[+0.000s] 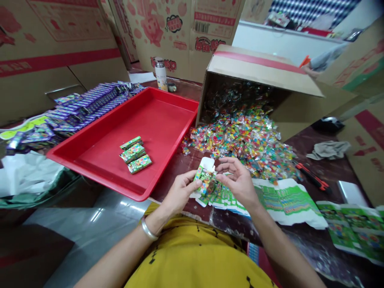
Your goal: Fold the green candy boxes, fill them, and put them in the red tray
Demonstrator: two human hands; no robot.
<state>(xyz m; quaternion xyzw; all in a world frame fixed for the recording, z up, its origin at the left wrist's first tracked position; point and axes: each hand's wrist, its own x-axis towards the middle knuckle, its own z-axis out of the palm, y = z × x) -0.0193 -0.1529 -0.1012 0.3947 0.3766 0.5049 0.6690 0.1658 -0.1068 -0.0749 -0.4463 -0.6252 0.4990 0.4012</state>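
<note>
My left hand grips a small green printed box between thumb and fingers; its white end flap stands up. Beside that end is my right hand, its fingers loosely curved and apart, with nothing visible between them. The fingertips are close to the box's edge; whether they touch it I cannot tell. Beneath both hands lies a fanned row of flat green cartons. Clear packets of colourful candy are heaped just beyond. Several closed green boxes rest in the red tray at the left.
Candy spills from a tipped cardboard box. Purple boxes line the tray's far left side. At the right are red-black cutters, a grey cloth and more green sheets. A flask stands behind. Another person's hand shows at upper right.
</note>
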